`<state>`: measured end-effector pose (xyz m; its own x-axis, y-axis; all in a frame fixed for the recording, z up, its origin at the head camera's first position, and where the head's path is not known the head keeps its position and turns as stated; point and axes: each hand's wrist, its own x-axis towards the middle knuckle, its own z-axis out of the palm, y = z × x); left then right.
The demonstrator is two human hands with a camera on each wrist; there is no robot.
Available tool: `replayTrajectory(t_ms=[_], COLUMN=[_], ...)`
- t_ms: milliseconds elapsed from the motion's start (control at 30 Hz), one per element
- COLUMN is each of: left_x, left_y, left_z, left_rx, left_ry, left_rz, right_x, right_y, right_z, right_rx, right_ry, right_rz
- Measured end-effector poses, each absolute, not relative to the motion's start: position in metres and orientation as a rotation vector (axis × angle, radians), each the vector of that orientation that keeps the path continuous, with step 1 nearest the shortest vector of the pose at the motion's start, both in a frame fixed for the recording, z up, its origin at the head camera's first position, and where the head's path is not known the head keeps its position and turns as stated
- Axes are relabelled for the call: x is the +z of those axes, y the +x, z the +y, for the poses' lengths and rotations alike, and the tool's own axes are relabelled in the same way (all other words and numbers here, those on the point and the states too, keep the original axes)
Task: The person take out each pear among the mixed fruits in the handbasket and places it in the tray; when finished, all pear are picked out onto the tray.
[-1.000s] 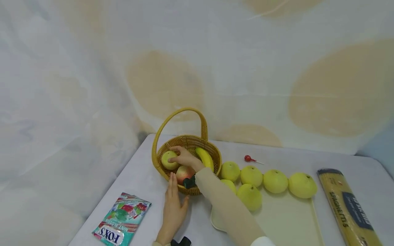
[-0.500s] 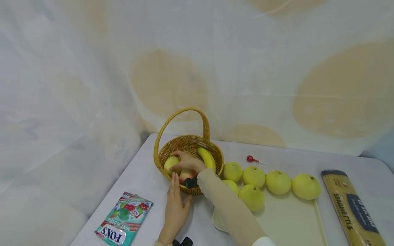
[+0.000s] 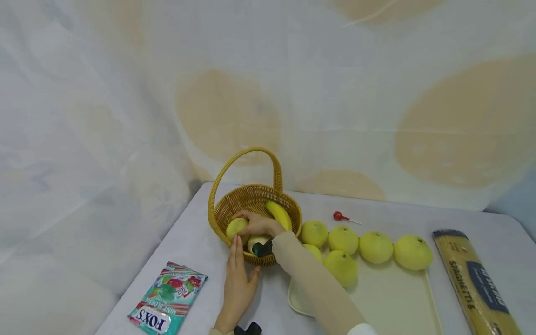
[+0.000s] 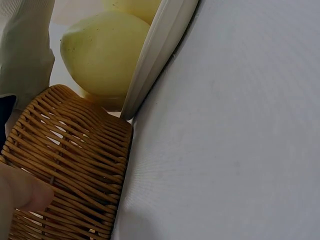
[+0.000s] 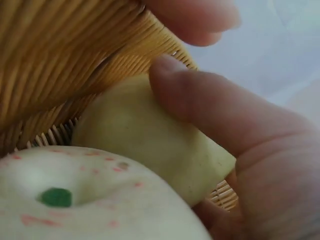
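In the head view a wicker basket with a tall handle stands at the back left of the table. Inside it my right hand grips a yellow-green round fruit, thumb pressed on its side in the right wrist view. Beside that fruit lies an apple, pale with red streaks and a green stem spot, partly hidden by the right wrist. A banana leans along the basket's right side. My left hand rests with straight fingers against the basket's near rim.
Right of the basket, several yellow-green fruits sit on a cream tray. Behind them lies a red lollipop. A spaghetti pack is at far right, a FOX'S candy bag at front left.
My right hand has shifted the yellow-green fruit toward the basket's near side. The apple has turned, so its pale side shows instead of its red one. My left hand stays at the rim.
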<state>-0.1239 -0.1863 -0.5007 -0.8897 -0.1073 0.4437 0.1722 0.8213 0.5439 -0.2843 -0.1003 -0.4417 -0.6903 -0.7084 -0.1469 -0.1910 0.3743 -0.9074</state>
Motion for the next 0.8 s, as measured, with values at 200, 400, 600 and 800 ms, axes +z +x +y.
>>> replayTrajectory(t_ms=[200, 400, 600, 800], left_x=[-0.502, -0.502, -0.503, -0.504], left_y=[-0.132, -0.136, -0.140, -0.143], left_z=[-0.188, -0.190, -0.190, -0.194], left_rx=[-0.831, -0.856, -0.858, -0.870], left_ry=[-0.070, -0.033, -0.052, -0.039], left_rz=[-2.535, -2.552, -2.544, -2.555], right_x=[-0.443, -0.438, -0.433, -0.425], right_y=[-0.292, -0.296, -0.300, -0.301], right_z=[-0.093, -0.088, -0.082, -0.082], right_rx=[-1.480, -1.742, -1.887, -1.956], right_ry=[-0.683, -0.490, -0.363, -0.301], right_rz=[2.147, 2.097, 2.119, 2.132])
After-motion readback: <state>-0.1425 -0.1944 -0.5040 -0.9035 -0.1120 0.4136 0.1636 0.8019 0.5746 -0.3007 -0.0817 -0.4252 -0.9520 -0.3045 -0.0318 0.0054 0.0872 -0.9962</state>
